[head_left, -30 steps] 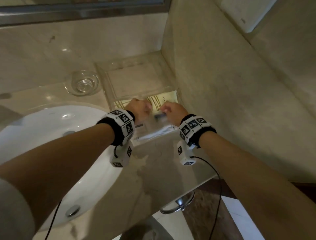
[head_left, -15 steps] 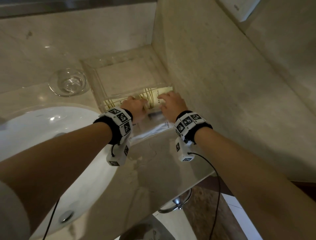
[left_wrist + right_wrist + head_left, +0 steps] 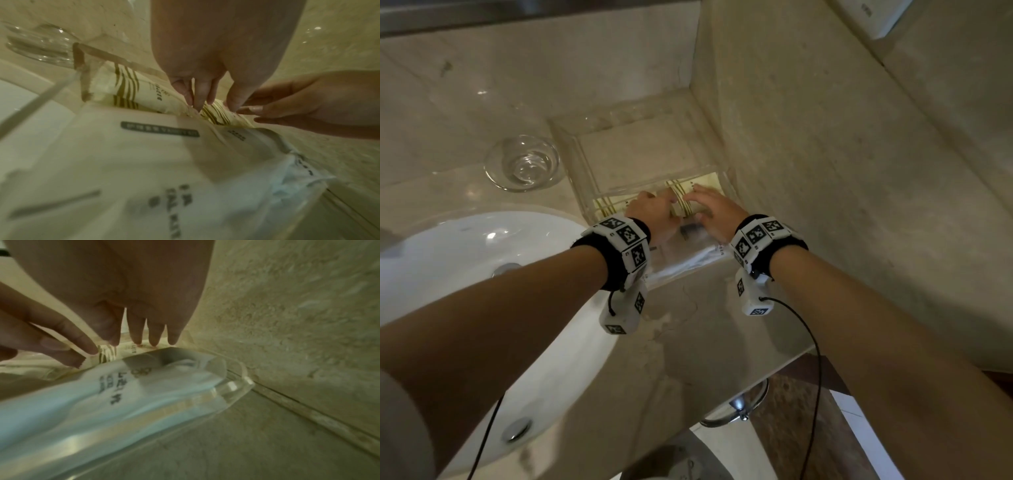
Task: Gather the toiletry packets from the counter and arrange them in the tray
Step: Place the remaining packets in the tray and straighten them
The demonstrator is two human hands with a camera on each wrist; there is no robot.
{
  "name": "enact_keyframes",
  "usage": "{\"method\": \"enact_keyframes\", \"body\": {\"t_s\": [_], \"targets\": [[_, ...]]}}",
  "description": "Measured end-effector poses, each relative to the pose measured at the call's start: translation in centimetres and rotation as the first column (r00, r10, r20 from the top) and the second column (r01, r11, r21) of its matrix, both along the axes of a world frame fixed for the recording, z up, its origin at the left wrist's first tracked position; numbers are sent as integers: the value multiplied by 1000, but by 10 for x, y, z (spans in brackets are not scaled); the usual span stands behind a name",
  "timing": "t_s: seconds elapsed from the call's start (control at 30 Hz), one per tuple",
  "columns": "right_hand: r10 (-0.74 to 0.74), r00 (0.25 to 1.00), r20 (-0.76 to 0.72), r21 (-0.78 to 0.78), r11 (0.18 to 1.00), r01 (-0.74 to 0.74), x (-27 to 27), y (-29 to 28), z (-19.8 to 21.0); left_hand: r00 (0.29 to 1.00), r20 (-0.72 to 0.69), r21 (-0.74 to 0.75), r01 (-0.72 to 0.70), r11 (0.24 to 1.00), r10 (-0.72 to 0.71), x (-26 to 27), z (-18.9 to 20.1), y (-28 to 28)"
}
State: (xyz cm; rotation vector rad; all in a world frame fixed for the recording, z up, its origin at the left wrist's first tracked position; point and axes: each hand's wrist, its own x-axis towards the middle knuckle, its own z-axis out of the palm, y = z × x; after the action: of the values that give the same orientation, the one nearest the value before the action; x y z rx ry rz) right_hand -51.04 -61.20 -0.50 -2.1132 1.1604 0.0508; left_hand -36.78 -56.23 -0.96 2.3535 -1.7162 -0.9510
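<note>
A clear acrylic tray (image 3: 572, 145) sits in the counter's far right corner against the wall. Cream packets with gold stripes (image 3: 709, 181) (image 3: 144, 94) lie across its middle. White printed packets (image 3: 688, 263) (image 3: 123, 154) (image 3: 102, 394) fill its near end. My left hand (image 3: 654, 212) (image 3: 195, 97) reaches into the tray, fingertips down on the seam between two cream packets. My right hand (image 3: 710, 209) (image 3: 144, 335) lies beside it, straight fingers resting on the right cream packet. Neither hand holds anything. The tray's far half shows bare.
A small glass bowl (image 3: 522, 164) stands left of the tray. The white sink basin (image 3: 465, 274) lies under my left forearm. A stone wall (image 3: 825, 171) runs along the tray's right side. Bare counter (image 3: 705, 342) stretches toward me, with a towel ring (image 3: 739, 404) below its edge.
A second ago both hands were curled over the white packets at the tray's near end. They have let go, moved forward, and straightened onto the cream packets.
</note>
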Motion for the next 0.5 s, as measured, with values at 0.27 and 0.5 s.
{"method": "enact_keyframes", "body": {"t_s": [0.27,0.5], "targets": [[-215,964,159,-184,952,243,-13,6,8,999,-27,1,-26,1000,26,-8,5,-1],[-244,943,225,4,968,249,16,19,17,994,-107,-106,2,994,-14,12,21,15]]}}
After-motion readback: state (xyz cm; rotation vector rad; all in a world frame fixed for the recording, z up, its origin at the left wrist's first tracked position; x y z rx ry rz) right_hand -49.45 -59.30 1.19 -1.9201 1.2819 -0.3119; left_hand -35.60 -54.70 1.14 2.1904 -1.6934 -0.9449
